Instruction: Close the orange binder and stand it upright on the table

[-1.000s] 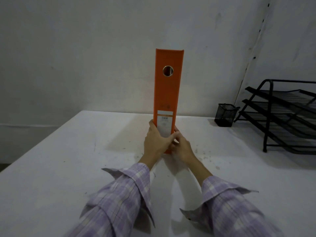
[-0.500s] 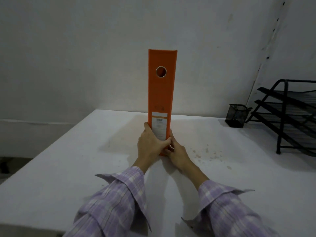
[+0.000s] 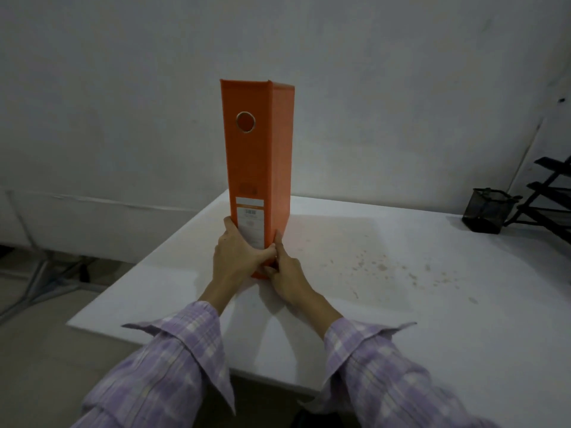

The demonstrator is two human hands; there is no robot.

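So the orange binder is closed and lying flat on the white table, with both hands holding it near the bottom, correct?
Not quite. The head view shows the orange binder standing upright on the white table, not lying flat. The rest holds: it is closed, and the left hand and right hand both grip it near the bottom.

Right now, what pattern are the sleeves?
Lilac and white plaid on both sleeves, clearest in the head view, behind the hands at the orange binder.
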